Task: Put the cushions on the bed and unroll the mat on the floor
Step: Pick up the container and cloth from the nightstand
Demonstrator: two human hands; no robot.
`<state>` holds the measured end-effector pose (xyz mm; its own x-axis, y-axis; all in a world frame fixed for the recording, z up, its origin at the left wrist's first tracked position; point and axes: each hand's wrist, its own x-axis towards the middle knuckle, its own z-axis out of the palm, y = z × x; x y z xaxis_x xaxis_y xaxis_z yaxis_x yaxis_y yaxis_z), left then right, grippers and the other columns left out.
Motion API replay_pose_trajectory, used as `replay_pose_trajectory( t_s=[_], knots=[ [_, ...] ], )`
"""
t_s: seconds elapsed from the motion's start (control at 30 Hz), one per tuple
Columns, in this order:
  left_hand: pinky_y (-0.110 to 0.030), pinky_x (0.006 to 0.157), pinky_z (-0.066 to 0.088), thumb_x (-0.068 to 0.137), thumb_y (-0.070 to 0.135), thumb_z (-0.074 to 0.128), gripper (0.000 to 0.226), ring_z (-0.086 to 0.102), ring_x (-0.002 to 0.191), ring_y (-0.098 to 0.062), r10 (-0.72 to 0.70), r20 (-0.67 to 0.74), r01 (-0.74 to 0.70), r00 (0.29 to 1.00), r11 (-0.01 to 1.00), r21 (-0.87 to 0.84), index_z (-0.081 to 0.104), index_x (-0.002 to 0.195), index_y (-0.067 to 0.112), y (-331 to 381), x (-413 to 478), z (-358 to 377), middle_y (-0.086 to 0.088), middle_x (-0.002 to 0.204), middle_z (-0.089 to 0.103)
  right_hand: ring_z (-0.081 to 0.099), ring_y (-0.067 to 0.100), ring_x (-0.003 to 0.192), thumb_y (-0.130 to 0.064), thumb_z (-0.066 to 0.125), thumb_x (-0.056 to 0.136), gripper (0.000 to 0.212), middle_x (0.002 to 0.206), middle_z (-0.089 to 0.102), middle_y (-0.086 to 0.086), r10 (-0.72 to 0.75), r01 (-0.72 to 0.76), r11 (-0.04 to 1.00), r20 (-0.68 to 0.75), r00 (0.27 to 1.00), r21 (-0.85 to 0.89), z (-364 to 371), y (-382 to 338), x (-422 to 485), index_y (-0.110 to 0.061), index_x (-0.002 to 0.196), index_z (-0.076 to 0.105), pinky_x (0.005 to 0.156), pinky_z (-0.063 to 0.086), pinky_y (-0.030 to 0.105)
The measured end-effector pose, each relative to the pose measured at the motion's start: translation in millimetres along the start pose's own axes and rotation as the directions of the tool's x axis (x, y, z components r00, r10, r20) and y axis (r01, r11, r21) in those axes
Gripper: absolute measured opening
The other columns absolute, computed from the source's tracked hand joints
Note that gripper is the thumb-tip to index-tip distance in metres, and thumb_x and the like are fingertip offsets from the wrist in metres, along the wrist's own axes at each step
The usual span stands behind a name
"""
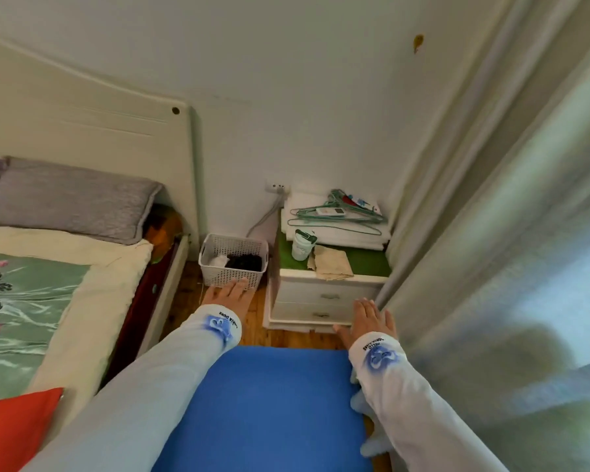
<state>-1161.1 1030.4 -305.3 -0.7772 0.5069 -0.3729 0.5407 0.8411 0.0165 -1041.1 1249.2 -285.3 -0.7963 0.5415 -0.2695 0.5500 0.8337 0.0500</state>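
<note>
A blue mat [269, 403] lies flat and unrolled on the wooden floor between the bed and the curtain. My left hand [227, 296] is stretched out past the mat's far left corner, fingers apart, holding nothing, close to a white basket. My right hand [368, 320] reaches past the mat's far right corner, fingers spread, also holding nothing. A red cushion [12, 430] rests on the bed [92, 301] at the lower left. Grey pillows [72, 202] lie at the head of the bed.
A white plastic basket [234, 260] with dark items stands on the floor by the wall. A white nightstand [324, 294] holds hangers, a cup and a cloth. A pale curtain [491, 233] hangs along the right side.
</note>
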Motion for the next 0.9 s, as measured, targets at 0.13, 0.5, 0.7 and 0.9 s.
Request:
replay_pose_trajectory(
  t_s=[0.13,0.5,0.7,0.9],
  knots=[
    [-0.038,0.122,0.007,0.092,0.021,0.052,0.079,0.000,0.150,-0.017,-0.004,0.043,0.009,0.999,0.991,-0.130,0.001,0.153,0.021,6,66,-11,0.004,0.162,-0.007,0.013,0.020,0.149,-0.050,0.046,0.093,0.073,0.160,0.017,0.001,0.007,-0.012,0.997,0.077,0.997,0.073,16,-6,81,-0.015,0.151,0.019,0.122,0.009,0.038],
    [-0.043,0.122,0.006,0.090,0.034,0.057,0.088,-0.007,0.150,-0.018,0.112,0.073,-0.098,0.991,0.979,-0.177,-0.004,0.153,0.020,77,360,-38,0.001,0.161,-0.014,0.016,0.024,0.148,-0.052,0.048,0.092,0.082,0.161,0.013,0.009,-0.060,-0.014,0.952,0.231,0.971,0.305,97,-10,380,-0.009,0.152,0.012,0.121,0.016,0.034],
    [-0.050,0.120,0.002,0.086,0.050,0.058,0.096,-0.013,0.149,-0.021,0.077,0.062,-0.066,0.995,0.984,-0.167,-0.010,0.151,0.031,108,514,-16,0.005,0.159,-0.022,0.003,0.020,0.150,-0.055,0.039,0.094,0.084,0.162,-0.003,0.007,0.004,-0.077,0.969,0.300,0.954,0.234,146,13,521,-0.010,0.153,-0.001,0.122,0.007,0.033],
    [-0.061,0.114,0.012,0.072,0.062,0.066,0.108,-0.012,0.148,-0.030,0.086,0.157,-0.072,0.984,0.993,-0.094,-0.008,0.148,0.042,113,593,33,0.001,0.159,-0.021,-0.006,0.025,0.150,-0.062,0.039,0.090,0.096,0.161,-0.013,0.012,0.096,-0.173,0.945,0.270,0.958,0.278,218,-10,582,-0.007,0.152,-0.009,0.123,0.001,0.039]
  ],
)
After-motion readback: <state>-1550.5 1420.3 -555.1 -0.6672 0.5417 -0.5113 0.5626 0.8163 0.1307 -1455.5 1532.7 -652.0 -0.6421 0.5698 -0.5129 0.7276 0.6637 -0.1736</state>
